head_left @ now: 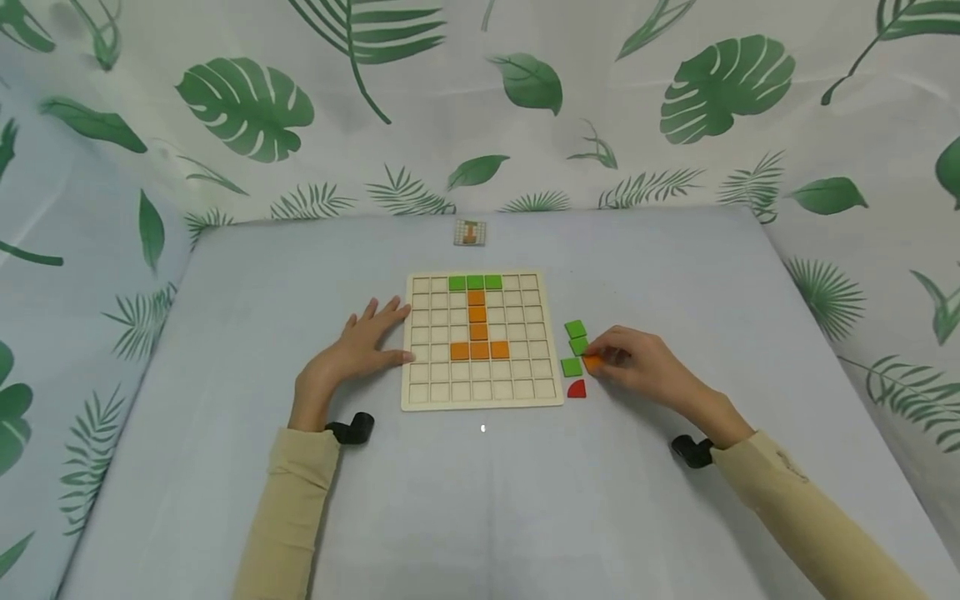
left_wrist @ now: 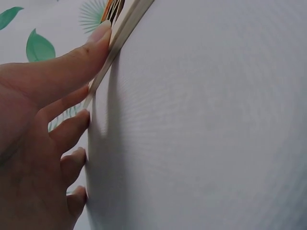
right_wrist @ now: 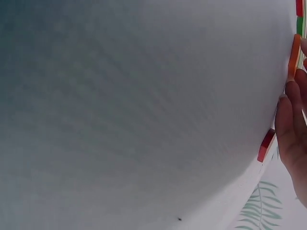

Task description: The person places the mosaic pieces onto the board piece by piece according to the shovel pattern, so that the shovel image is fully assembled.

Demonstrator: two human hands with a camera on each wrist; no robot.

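A cream grid board [head_left: 442,398] lies on the table, with green square tiles [head_left: 475,283] in its top row and orange square tiles [head_left: 478,332] forming a column and a bar below. My left hand [head_left: 366,340] rests at the board's left edge, fingers spread, with the thumb [left_wrist: 76,67] touching the rim. To the right of the board, my right hand [head_left: 637,360] pinches an orange tile [head_left: 592,363], seen edge-on in the right wrist view [right_wrist: 294,56]. Loose green tiles [head_left: 572,367] and a red quarter-round piece [head_left: 577,389] lie beside it.
Beyond the board lies a small pattern card [head_left: 470,233]. Another red piece [right_wrist: 266,145] shows beyond the right fingers in the right wrist view. Leaf-printed cloth [head_left: 525,158] hangs behind and at both sides of the white-covered table [head_left: 420,517].
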